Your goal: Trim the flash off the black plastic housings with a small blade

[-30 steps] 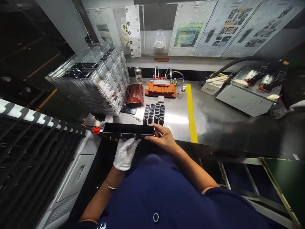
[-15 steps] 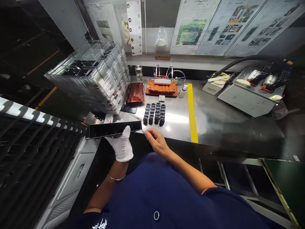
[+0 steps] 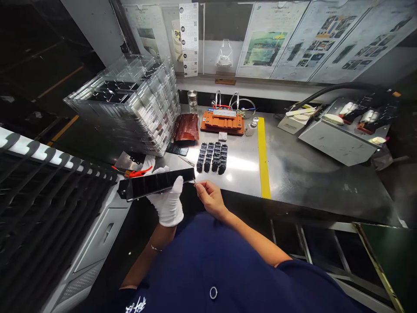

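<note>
My left hand [image 3: 167,206], in a white glove, is closed round a long glossy black panel [image 3: 153,183] with its thumb across the front. The panel is held in the air at the bench's near edge, its left end lower than its right. At the panel's right end, my bare right hand [image 3: 211,198] pinches a small thin stick-like thing [image 3: 195,181]; its kind is too small to tell. Just beyond the panel lie a red-handled tool [image 3: 140,172], partly covered, and a white cloth [image 3: 149,162]. Several black block-like parts [image 3: 212,157] stand in rows nearby.
Stacked clear plastic trays [image 3: 151,113] rise at the left. An orange fixture [image 3: 223,121], a brown-red sheet [image 3: 186,128], a small bottle [image 3: 250,128] and a glass jar [image 3: 192,102] stand at the back. Yellow tape [image 3: 263,156] crosses the bench; a white machine [image 3: 339,134] stands right.
The panel has tilted, its left end dropping and its right end staying near my right hand. More of the red-handled tool shows behind it. My right hand has shifted slightly left and down.
</note>
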`<state>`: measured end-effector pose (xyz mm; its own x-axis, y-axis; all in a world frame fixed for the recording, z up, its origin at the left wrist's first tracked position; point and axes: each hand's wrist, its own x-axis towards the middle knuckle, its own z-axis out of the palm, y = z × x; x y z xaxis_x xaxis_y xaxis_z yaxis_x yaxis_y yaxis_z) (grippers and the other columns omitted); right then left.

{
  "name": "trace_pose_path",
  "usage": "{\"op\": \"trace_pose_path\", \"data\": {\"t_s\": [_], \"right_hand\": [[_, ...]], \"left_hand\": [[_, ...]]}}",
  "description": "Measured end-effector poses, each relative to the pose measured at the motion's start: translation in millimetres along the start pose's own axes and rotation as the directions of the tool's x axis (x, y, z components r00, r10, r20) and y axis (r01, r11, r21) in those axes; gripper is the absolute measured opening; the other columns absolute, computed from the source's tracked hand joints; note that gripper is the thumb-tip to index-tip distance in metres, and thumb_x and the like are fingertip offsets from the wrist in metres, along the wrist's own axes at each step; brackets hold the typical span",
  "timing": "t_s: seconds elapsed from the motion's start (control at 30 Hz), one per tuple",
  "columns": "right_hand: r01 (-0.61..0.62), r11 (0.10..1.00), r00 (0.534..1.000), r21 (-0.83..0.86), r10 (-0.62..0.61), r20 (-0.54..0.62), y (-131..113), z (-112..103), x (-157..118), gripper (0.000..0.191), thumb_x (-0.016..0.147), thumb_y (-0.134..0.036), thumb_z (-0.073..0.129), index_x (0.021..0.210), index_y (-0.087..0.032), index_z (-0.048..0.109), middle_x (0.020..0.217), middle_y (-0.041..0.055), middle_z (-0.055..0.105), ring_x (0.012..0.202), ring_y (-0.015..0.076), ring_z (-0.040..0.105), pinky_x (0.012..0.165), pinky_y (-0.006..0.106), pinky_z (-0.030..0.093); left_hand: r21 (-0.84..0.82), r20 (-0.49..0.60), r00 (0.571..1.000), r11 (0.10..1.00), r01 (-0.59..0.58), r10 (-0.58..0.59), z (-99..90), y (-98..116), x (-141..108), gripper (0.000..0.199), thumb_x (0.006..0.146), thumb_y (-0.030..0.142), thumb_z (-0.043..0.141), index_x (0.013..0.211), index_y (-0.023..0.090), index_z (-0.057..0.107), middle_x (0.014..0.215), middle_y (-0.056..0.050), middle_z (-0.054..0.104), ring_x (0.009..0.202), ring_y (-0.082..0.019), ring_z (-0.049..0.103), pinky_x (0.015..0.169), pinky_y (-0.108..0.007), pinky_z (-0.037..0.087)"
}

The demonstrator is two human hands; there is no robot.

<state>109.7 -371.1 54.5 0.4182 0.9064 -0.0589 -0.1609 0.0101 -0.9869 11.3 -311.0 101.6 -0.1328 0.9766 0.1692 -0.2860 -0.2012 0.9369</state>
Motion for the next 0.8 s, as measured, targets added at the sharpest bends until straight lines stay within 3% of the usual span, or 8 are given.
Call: {"op": "trace_pose_path", "data": {"t_s": [0.13, 0.57, 0.7, 0.8], "right_hand": [[-0.02, 1.0, 1.0, -0.001, 0.02, 0.0, 7, 0, 0, 0.05, 0.078, -0.069, 0.058, 0.078, -0.019, 0.057, 0.053, -0.0061, 0.042, 0.048, 0.008, 0.037, 0.043, 0.022, 0.028], [-0.089, 0.996, 0.996, 0.029, 0.089, 0.009, 20, -2, 0, 0.051, 0.072, -0.069, 0.063, 0.073, -0.018, 0.057, 0.053, -0.0064, 0.045, 0.043, 0.0052, 0.034, 0.039, 0.02, 0.025], [-0.199, 0.978, 0.968, 0.057, 0.205, -0.146, 36, -21, 6, 0.056, 0.064, -0.071, 0.069, 0.076, -0.018, 0.056, 0.05, -0.0085, 0.043, 0.039, 0.004, 0.031, 0.037, 0.019, 0.022], [-0.26, 0.965, 0.948, 0.031, 0.261, -0.183, 42, -44, 10, 0.061, 0.059, -0.077, 0.066, 0.073, -0.019, 0.052, 0.048, -0.01, 0.04, 0.034, 0.0027, 0.025, 0.033, 0.018, 0.017]], "left_hand": [[0.0, -0.005, 0.995, 0.995, 0.101, -0.101, -2.1, 0, -1, 0.052, 0.067, 0.016, 0.083, 0.107, 0.03, 0.053, 0.117, 0.002, 0.065, 0.115, -0.019, 0.063, 0.1, -0.034, 0.051], [-0.085, -0.078, 0.975, 0.975, 0.204, -0.21, 1.1, -3, -4, 0.071, 0.054, 0.011, 0.088, 0.11, 0.031, 0.05, 0.115, 0.0, 0.068, 0.11, -0.021, 0.065, 0.097, -0.037, 0.053], [-0.173, -0.077, 0.971, 0.962, 0.212, -0.228, 2.1, 16, 3, 0.063, 0.058, 0.016, 0.088, 0.111, 0.027, 0.056, 0.114, -0.003, 0.07, 0.11, -0.023, 0.066, 0.1, -0.04, 0.051], [-0.252, -0.14, 0.984, 0.965, 0.073, -0.111, -3.8, 43, 18, 0.058, 0.06, 0.021, 0.087, 0.111, 0.027, 0.06, 0.113, -0.001, 0.07, 0.111, -0.023, 0.066, 0.102, -0.041, 0.05]]}}
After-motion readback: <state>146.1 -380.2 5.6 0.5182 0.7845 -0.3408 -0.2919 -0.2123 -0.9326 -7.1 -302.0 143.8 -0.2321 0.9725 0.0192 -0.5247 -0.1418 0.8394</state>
